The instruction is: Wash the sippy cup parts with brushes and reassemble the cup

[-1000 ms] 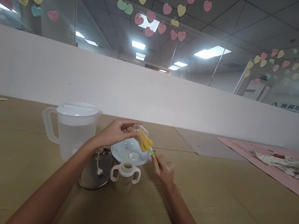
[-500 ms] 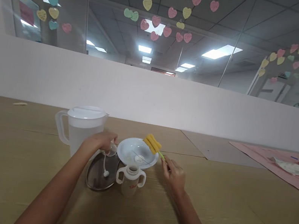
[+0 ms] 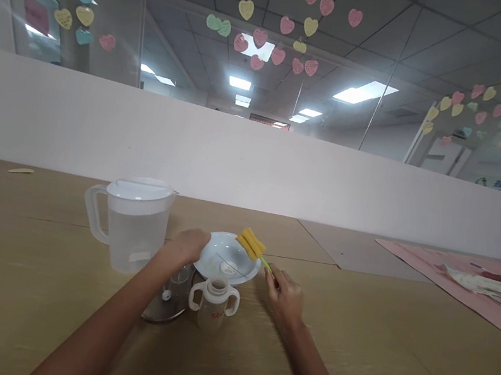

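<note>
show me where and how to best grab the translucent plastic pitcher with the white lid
I'd wrap the fingers round its translucent loop handle, coming from the left. The pitcher stands upright, its handle jutting left, opposite the spout and away from the left hand.

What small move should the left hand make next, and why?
I'd probably have the left hand settle the clear cup on the round tray and free itself: it is right at the cup, low over the tray. The right hand holds the sponge brush, and nothing steadies the open two-handled bottle.
</note>
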Tool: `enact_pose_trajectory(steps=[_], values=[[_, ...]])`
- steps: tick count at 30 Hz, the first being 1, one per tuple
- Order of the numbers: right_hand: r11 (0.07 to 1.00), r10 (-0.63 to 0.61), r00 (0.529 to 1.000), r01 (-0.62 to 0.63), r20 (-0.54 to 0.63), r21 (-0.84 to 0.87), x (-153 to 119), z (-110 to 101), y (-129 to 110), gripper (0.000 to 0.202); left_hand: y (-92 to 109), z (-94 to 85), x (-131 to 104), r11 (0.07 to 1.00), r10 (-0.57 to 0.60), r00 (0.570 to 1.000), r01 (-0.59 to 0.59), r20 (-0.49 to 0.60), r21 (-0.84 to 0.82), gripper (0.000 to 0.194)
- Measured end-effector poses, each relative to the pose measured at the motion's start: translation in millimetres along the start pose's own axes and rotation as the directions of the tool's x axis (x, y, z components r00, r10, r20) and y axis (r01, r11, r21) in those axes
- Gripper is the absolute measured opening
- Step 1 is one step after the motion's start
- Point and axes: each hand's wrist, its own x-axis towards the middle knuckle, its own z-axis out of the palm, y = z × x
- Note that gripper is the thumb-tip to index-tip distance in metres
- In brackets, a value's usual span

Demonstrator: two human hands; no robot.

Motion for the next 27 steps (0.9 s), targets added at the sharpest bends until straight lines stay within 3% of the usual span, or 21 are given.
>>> enact_pose_trajectory(steps=[5,9,12,14,17,19,23,25,27], values=[[0.999,-0.041,0.999,0.041,0.004,0.024,0,0,0,0.035,22,20.7,7,0.997,0.063,0.998,-0.063,0.001,0.033,0.023],[0.997,-0.074,0.997,0.074,-0.009,0.009,0,1,1,0.034,20,27.5,9,0.996,0.086,0.996,-0.086,0.012,0.007,0.015],[0.997,-0.069,0.997,0.070,-0.021,0.015,0,3,1,0.034,17,11.0,7,0.990,0.131,0.991,-0.132,-0.020,-0.042,0.019],[0.997,-0.070,0.997,0.070,-0.009,0.031,0,3,0,0.034,18,-6.7,2,0.968,0.181,0.982,-0.188,-0.057,-0.166,0.024],[0.994,-0.076,0.997,0.074,0.013,0.079,-1,4,-1,0.033,27,-31.4,-9,0.816,0.240,0.960,-0.281,-0.145,-0.506,0.031],[0.992,-0.073,0.997,0.071,0.021,0.103,-1,4,0,0.034,36,-41.8,-16,0.738,0.236,0.951,-0.309,-0.199,-0.600,0.034],[0.989,-0.123,0.990,0.116,0.065,0.095,-3,3,1,0.033,47,-46.2,-21,0.689,0.226,0.938,-0.344,-0.261,-0.638,0.029],[0.982,-0.164,0.984,0.157,0.064,0.101,-4,2,0,0.031,48,-44.1,-19,0.737,0.209,0.935,-0.342,-0.285,-0.582,0.025],[0.975,-0.187,0.982,0.182,0.032,0.124,-5,1,-2,0.029,45,-42.7,-16,0.848,0.156,0.931,-0.298,-0.330,-0.438,0.024]])
